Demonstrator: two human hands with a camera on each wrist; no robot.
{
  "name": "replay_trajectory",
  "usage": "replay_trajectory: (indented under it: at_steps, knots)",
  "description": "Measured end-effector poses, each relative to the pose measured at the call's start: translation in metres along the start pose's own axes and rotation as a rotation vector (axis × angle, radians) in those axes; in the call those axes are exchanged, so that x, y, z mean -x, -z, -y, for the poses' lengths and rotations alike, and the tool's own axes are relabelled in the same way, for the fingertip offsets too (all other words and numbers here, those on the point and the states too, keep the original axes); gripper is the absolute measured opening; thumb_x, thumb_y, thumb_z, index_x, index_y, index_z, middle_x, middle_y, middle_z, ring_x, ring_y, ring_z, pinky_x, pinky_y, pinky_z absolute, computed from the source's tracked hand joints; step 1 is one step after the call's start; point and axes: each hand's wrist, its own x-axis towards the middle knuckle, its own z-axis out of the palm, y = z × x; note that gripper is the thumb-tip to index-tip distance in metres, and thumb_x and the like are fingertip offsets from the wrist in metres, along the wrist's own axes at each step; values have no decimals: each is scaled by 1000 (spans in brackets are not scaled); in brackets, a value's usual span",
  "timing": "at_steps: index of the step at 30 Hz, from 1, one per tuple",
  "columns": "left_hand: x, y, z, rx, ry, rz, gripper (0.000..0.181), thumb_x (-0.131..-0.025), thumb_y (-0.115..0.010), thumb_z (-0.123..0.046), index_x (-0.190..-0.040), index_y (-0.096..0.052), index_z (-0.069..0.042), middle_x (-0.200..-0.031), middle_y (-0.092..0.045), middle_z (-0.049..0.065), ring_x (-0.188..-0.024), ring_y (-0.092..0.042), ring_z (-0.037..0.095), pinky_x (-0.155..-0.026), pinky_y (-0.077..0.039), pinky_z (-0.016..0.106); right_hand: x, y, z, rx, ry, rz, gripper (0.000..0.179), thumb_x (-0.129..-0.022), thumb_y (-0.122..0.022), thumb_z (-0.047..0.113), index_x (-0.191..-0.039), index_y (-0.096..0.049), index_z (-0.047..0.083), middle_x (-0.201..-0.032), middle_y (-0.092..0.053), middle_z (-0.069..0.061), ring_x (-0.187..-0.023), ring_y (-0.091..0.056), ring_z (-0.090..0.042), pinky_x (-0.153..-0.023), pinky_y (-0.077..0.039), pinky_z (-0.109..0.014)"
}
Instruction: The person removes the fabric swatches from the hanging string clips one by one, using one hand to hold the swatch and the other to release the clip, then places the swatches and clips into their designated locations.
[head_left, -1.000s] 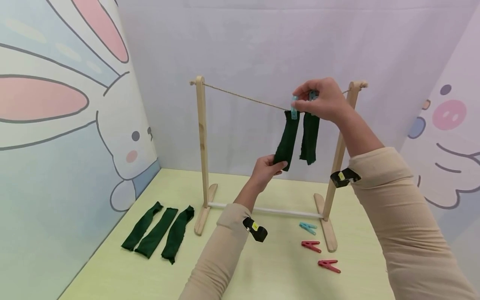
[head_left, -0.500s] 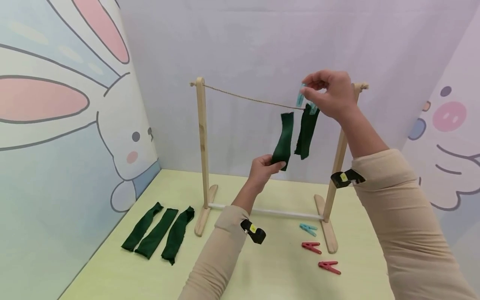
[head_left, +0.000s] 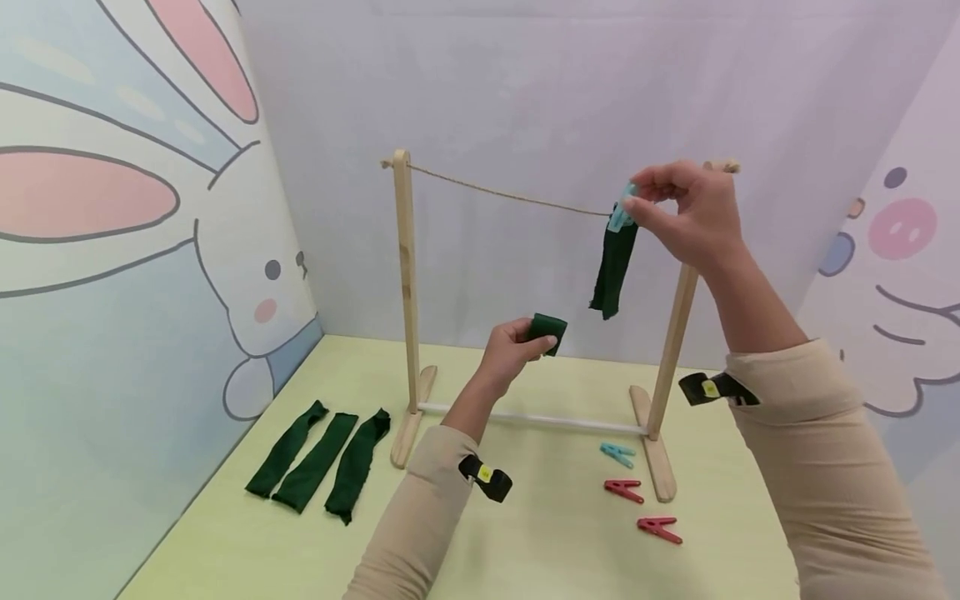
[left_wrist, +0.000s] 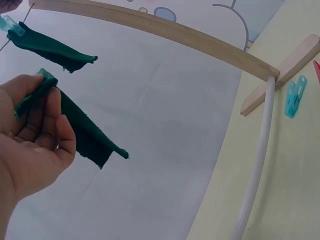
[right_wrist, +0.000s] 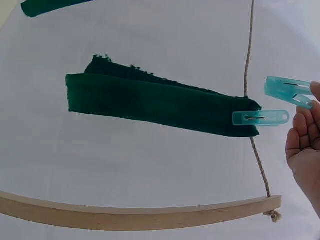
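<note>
The left hand [head_left: 508,357] pinches a bent, drooping dark green cloth [left_wrist: 86,131]; at two o'clock from it, the right hand [head_left: 696,215] pinches a translucent blue peg [right_wrist: 286,89].

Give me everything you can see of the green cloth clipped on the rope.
The clipped cloth is a dark green strip, apparently soft fabric, showing two layers and frayed edges. A blue clothespin fastens its top to the rope, nearer the right post. It hangs slightly aslant, its lower end free. Neither the left hand nor the right hand touches it.
</note>
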Motion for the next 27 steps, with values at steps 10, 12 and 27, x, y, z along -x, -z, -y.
replay_trajectory:
  at_steps: [10, 12, 27]
  knots:
    - [22, 13, -3, -6, -8, 21, 28, -86, -63, -3, -111, -59, 10, -89, -62, 7, -85, -59, 25, -80, -49, 41, 35, 3, 5, -319, 109, -10, 24, -75, -68, -10, -94, -59, -21, -85, -65, -9, -77, -55, -15, -74, -45, -18]
    - [23, 17, 2, -12, -13, 9, 28, -85, -64, -3, -111, -60, 8, -90, -62, 9, -82, -58, 18, -77, -49, 38, 44, 4, -1, -379, 116, -3, 25, -76, -68, -9, -94, -58, -22, -86, -65, -11, -79, -55, -18, -75, -45, -19]
    - [48, 36, 5, -59, 21, -27, 28, -84, -62, -1, -110, -60, 9, -90, -61, 8, -82, -57, 16, -74, -48, 33, 98, 2, -20, -329, 70, 74, 28, -77, -66, -13, -102, -57, -21, -90, -63, -15, -83, -56, -17, -78, -45, -18]
